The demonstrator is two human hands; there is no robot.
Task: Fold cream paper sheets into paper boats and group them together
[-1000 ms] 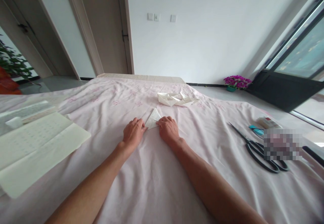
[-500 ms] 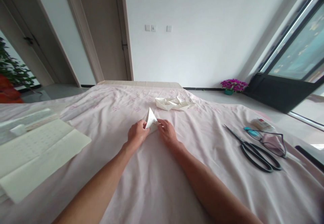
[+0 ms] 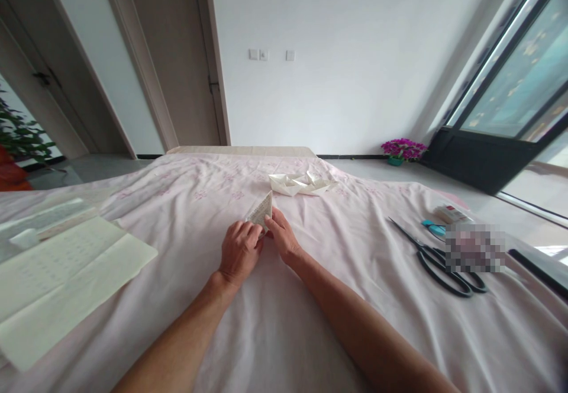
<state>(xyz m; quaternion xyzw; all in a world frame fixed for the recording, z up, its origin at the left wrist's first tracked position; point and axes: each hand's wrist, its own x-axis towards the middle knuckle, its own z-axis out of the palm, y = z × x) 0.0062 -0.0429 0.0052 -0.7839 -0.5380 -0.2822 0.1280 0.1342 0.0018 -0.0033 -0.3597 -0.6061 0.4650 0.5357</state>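
Observation:
Between my two hands is a small piece of folded paper (image 3: pixel 261 208), printed on the side that shows, with one pointed corner upward. My left hand (image 3: pixel 242 244) is closed on its lower left edge, fingers curled over it. On the right side my right hand (image 3: pixel 282 233) pinches it, thumb toward me. The paper's lower part is hidden behind my fingers. Just beyond stand white folded paper boats (image 3: pixel 302 184), side by side on the pink-white cloth (image 3: pixel 266 322).
Sheets of paper (image 3: pixel 75 269) lie at the left, with a small white object (image 3: pixel 24 239) behind them. To the right are black-handled scissors (image 3: pixel 439 263), a blue item (image 3: pixel 433 228), a small white box (image 3: pixel 452 214) and a pixelated patch. A dark bar (image 3: pixel 536 274) lies far right.
The folded paper has turned, so a printed face shows instead of the plain white one. My left hand has rolled over with knuckles up. The view has shifted slightly.

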